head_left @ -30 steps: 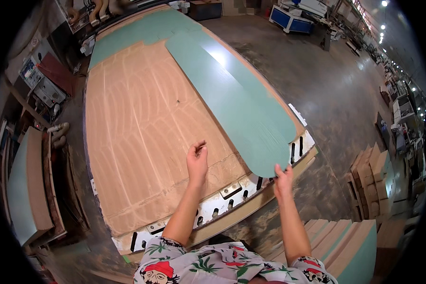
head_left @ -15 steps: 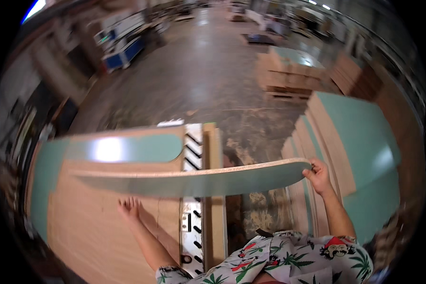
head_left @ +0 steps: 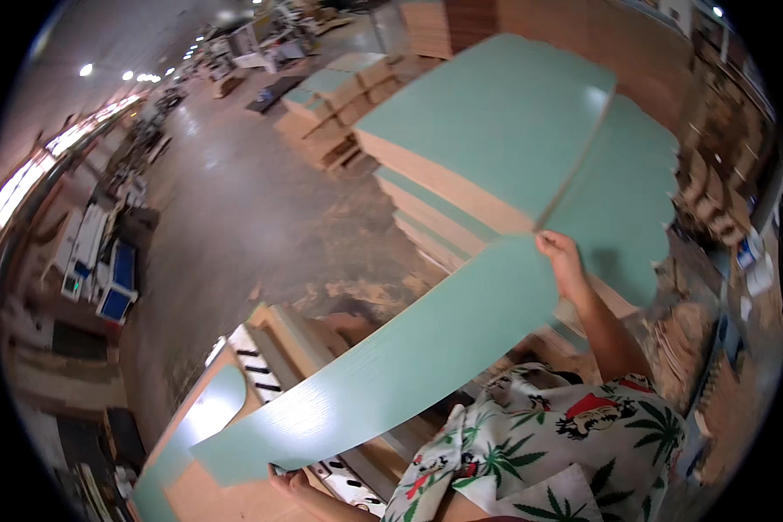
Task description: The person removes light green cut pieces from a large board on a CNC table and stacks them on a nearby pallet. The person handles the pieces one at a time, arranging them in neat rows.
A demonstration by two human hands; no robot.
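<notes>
A long board (head_left: 383,365) with a glossy green face slants across the middle, rising toward the right. My right hand (head_left: 564,259) grips its upper right end, close to the corner of the stacked green boards. Along its lower edge near the left end is my left hand (head_left: 294,480), closed on it, with some fingers hidden below. The board's left part lies over a worktable with a brown sheet (head_left: 202,498), on which another green, round-ended piece (head_left: 222,402) rests.
Tall stacks of green-faced boards (head_left: 496,104) stand at the right. Farther off, a smaller stack (head_left: 335,87) sits on a pallet. A white slotted strip (head_left: 257,364) edges the worktable. Brown offcuts (head_left: 705,200) pile up at the far right, and a blue-and-white machine (head_left: 113,278) is at left.
My view has turned right. The board has tipped from nearly edge-on to showing its green face and now reaches the right-hand stacks. My left hand, formerly apart from it, now holds its lower edge.
</notes>
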